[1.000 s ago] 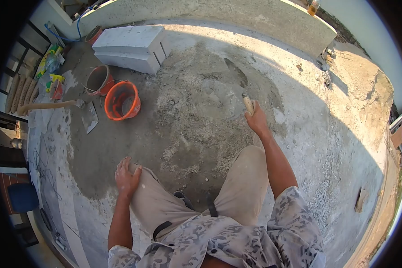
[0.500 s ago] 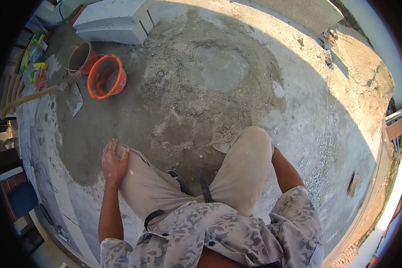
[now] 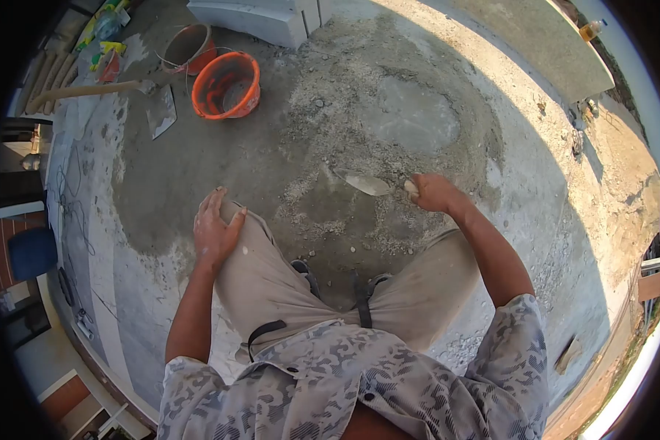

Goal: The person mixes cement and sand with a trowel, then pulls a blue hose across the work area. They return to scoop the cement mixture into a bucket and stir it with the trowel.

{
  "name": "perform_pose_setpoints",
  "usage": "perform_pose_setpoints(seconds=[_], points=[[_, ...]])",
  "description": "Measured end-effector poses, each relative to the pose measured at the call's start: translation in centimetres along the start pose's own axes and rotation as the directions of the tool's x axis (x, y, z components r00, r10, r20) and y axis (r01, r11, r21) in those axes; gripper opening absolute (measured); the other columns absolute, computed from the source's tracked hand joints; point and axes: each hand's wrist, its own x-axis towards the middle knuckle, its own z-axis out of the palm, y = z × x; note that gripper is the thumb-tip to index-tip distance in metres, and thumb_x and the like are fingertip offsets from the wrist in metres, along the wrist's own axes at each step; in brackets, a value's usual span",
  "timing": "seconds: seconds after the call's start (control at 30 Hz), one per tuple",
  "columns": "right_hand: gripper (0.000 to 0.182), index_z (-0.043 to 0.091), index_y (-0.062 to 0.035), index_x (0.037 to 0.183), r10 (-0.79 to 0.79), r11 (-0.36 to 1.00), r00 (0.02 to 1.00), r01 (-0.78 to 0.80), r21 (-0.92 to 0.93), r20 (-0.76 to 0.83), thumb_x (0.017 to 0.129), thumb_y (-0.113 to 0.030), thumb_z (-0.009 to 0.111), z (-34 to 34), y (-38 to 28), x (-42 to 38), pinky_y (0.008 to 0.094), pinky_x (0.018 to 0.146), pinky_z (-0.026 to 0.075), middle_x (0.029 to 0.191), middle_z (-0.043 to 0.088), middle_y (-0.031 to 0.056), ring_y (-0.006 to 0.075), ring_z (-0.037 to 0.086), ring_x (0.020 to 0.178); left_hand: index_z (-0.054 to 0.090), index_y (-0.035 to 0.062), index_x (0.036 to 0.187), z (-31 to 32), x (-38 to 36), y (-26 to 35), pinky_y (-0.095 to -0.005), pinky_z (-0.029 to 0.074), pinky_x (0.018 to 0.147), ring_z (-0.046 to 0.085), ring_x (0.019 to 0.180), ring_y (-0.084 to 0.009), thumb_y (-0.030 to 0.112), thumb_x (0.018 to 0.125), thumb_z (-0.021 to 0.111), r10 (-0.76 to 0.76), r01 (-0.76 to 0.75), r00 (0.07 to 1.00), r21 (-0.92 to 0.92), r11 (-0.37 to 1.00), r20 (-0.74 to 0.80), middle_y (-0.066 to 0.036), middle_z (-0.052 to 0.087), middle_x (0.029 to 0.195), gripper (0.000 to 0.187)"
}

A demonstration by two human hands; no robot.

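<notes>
Currently left hand (image 3: 214,233) rests flat on the left knee (image 3: 235,242), fingers spread, holding nothing. Right hand (image 3: 434,192) has its fingers clamped on the handle of a trowel (image 3: 368,183); blade points left, low over the gritty mortar patch (image 3: 359,147) on the concrete floor (image 3: 535,191), just ahead of the knees. Farther out, left side: orange bucket (image 3: 226,86), second bucket (image 3: 187,45) behind it, a long-handled tool (image 3: 88,90) lying beside them. Grey blocks (image 3: 260,16) at the far edge.
</notes>
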Motion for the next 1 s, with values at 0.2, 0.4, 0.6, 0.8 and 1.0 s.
perform_pose_setpoints(seconds=[0.2,0.4,0.6,0.8,1.0], points=[[0.036,0.066,0.0017,0.111,-0.201,0.978,0.979,0.198,0.071,0.037,0.107,-0.019,0.037,18.5,-18.0,5.9,0.0523,0.087,0.056,0.105,0.074,0.0203,0.0394,0.071,0.100,0.059,0.0086,0.141,-0.3,-0.4,1.4,-0.0435,0.036,0.118,0.048,0.141,-0.0337,0.032,0.087,0.076,0.021,-0.024,0.999,-0.074,0.997,-0.047,-0.016,0.056,0.148,0.061],[0.036,0.063,-0.0030,0.124,0.110,0.963,0.994,-0.106,0.249,-0.002,0.103,-0.030,0.052,14.1,-15.3,7.6,0.0520,0.091,0.055,0.109,0.073,0.0229,0.0431,0.069,0.105,0.058,0.0107,0.142,-0.8,-1.8,0.6,-0.0441,0.034,0.119,0.047,0.141,-0.0323,0.034,0.087,0.076,-0.003,0.001,0.999,-0.050,0.999,-0.032,-0.013,0.055,0.149,0.062],[0.042,0.060,-0.0035,0.128,-0.029,0.989,1.000,0.030,0.142,-0.011,0.101,-0.036,0.056,13.0,-14.8,3.7,0.0526,0.091,0.054,0.107,0.073,0.0221,0.0420,0.069,0.105,0.058,0.0116,0.142,-1.2,-1.8,-0.1,-0.0452,0.032,0.120,0.047,0.141,-0.0310,0.035,0.088,0.075,-0.034,0.028,0.997,-0.101,0.994,-0.062,-0.012,0.055,0.149,0.061],[0.047,0.061,-0.0031,0.129,-0.208,0.978,0.939,0.198,0.066,0.275,0.101,-0.041,0.054,18.5,-13.2,1.6,0.0520,0.088,0.054,0.107,0.073,0.0201,0.0392,0.069,0.104,0.059,0.0118,0.141,-0.7,-0.6,0.5,-0.0452,0.032,0.119,0.048,0.140,-0.0316,0.035,0.088,0.075,-0.021,0.014,0.998,-0.140,0.990,-0.052,-0.012,0.056,0.149,0.061],[0.043,0.061,-0.0081,0.131,0.147,0.977,0.985,-0.131,0.166,-0.088,0.100,-0.039,0.056,12.1,-8.6,3.4,0.0510,0.088,0.054,0.108,0.074,0.0184,0.0397,0.070,0.101,0.060,0.0108,0.140,-0.1,-0.5,-0.2,-0.0453,0.033,0.119,0.048,0.140,-0.0315,0.035,0.088,0.076,0.008,-0.020,0.997,-0.151,0.988,-0.080,-0.013,0.057,0.147,0.059]])
